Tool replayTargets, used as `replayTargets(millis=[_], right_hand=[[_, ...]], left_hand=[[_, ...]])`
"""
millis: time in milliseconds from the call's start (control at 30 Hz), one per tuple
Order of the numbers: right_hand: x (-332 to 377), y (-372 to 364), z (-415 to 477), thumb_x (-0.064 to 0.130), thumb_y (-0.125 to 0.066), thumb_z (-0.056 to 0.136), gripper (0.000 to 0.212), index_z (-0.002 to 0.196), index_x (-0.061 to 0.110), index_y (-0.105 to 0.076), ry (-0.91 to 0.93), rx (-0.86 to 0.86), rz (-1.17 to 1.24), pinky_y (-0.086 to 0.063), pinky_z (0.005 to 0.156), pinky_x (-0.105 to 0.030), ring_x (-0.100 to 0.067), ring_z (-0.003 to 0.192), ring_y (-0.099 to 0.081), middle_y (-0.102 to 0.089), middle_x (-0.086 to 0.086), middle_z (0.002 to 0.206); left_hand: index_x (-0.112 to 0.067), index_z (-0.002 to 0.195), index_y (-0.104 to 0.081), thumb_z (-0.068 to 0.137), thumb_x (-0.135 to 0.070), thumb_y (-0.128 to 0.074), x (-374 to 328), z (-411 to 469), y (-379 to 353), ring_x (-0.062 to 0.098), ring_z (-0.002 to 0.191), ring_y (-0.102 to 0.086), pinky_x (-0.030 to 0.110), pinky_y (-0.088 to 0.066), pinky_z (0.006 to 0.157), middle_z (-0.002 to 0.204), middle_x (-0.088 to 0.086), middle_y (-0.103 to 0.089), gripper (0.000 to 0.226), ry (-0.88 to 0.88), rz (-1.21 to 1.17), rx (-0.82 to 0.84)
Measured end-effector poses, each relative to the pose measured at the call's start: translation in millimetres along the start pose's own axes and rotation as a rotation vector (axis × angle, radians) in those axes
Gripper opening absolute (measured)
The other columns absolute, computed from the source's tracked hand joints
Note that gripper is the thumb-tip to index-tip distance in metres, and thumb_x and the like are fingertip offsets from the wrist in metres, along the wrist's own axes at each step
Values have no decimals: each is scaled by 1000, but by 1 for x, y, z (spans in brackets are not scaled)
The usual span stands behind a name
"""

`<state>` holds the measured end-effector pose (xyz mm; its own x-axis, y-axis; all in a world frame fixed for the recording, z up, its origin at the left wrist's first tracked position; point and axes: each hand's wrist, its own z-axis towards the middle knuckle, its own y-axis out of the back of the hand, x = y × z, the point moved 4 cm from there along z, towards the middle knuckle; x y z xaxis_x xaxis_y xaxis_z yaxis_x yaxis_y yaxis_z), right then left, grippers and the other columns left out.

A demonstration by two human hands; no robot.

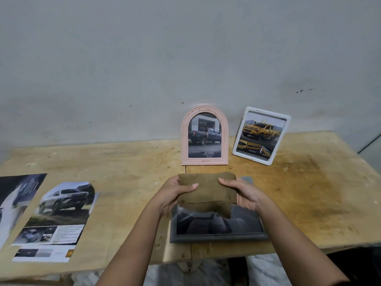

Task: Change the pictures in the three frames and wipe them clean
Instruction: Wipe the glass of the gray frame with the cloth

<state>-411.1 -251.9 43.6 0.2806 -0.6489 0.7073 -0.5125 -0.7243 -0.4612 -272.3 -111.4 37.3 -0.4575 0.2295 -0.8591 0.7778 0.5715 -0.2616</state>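
Brown cloth point(208, 188), centre of the picture: soft, limp and light, its lower edge drooping over the dark grey frame point(218, 237), which lies flat at lower centre. Left hand point(175, 195) and right hand point(241, 195) each pinch a side edge, thumbs in front. Judgement: the grey frame is rigid and its glazing fragile, so hold it by the rim. Pink arched frame point(204, 136) and white frame point(261, 136) stand behind by the grey wall point(144, 58). Worn plywood table point(123, 162); loose prints point(59, 219) lower left.
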Motion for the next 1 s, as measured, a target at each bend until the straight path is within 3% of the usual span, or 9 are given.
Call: replayTargets(millis=[100, 167, 400, 533, 633, 767, 833, 933, 1000], right_hand=[[0, -6, 7, 14, -95, 37, 93, 118, -5, -53, -47, 60, 124, -58, 78, -44, -35, 96, -67, -65, -27, 111], [0, -11, 11, 15, -90, 51, 80, 119, -3, -53, -67, 60, 144, -56, 82, -46, -36, 97, -66, -65, -26, 111], [12, 6, 28, 21, -52, 92, 28, 109, 0, -60, -47, -73, 22, -53, 76, -40, -30, 85, -66, -69, -18, 93], [19, 4, 60, 22, -46, 96, 34, 119, -2, -55, -41, -164, 105, -52, 74, -42, -30, 88, -60, -65, -19, 99], [27, -13, 79, 22, -51, 96, 22, 95, 1, -58, -16, -232, 45, -48, 79, -45, -30, 83, -59, -63, -17, 89], [29, -46, 109, 19, -56, 94, 32, 122, 10, -45, 264, -174, -437, -50, 67, -29, -22, 84, -56, -55, -8, 102], [20, -65, 117, 11, -51, 94, 43, 134, 13, -35, 470, -101, -759, -53, 74, -27, -19, 94, -57, -53, -5, 114], [-14, -83, 121, -2, -51, 82, 62, 139, 17, -34, 825, 159, -1258, -54, 79, -46, -31, 99, -62, -60, -13, 119], [-50, -83, 122, -1, -59, 72, 81, 142, 29, -29, 921, 464, -1671, -49, 83, -43, -31, 104, -59, -59, -9, 121]], left_hand=[[-2, 117, -55, 64, -11, -78, -3, 6, -7, 26, 106, -63, 29, -55, 81, 115, 16, -65, 58, -28, -85, 39], [-6, 115, -59, 68, -17, -77, -6, 12, -6, 23, 103, -64, 28, -54, 79, 113, 13, -66, 52, -51, -33, 16], [-7, 92, -61, 91, -16, -57, 41, 6, 65, 22, 74, -61, 26, -49, 64, 83, 10, -66, 10, -58, 132, -736], [-17, 80, -63, 89, -20, -60, 102, -28, 66, 21, 76, -60, 25, -45, 62, 78, 3, -64, 11, 29, 270, -859], [-17, 84, -64, 86, -20, -65, 128, -43, 49, 16, 74, -60, 10, -43, 57, 76, 0, -64, 4, 21, 302, -843], [-16, 69, -60, 75, -32, -75, 143, -51, 41, 14, 65, -57, 16, -41, 57, 67, 0, -59, 22, 20, 391, -916], [-16, 59, -52, 72, -33, -76, 146, -55, 38, 13, 56, -52, 18, -38, 52, 57, -2, -53, 33, 27, 451, -958], [-13, 61, -53, 72, -29, -77, 152, -58, 33, 13, 56, -50, 17, -37, 52, 59, 1, -53, 31, -8, 462, -990], [-16, 63, -56, 72, -20, -78, 155, -59, 32, 13, 62, -51, 14, -39, 56, 64, 1, -53, 24, -47, 433, -1007]])
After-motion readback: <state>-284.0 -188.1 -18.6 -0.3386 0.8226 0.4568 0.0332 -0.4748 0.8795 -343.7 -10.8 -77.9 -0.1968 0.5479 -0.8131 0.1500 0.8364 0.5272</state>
